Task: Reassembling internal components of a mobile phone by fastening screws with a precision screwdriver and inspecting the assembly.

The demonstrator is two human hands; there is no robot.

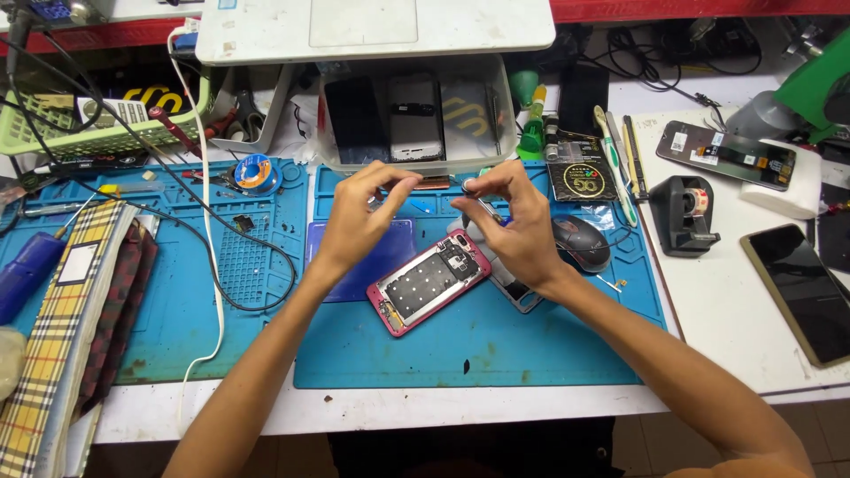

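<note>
Over the blue silicone repair mat [496, 345], mid-disassembly: left hand [354, 221] pinching a small copper-coloured part [434, 182], right hand [513, 221] gripping a thin metal tool [482, 205]; probably needs steady placement next into opened red-framed phone [429, 281].

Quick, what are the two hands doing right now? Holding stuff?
Left hand: fingers pinched on a small part, too tiny to identify.
Right hand: closed around a thin metal tool, above the opened red phone.

Blue work mat [531, 345], computer mouse [582, 241], black tape dispenser [686, 212]; solder spool [255, 171] — plaid cloth [53, 327]
</note>
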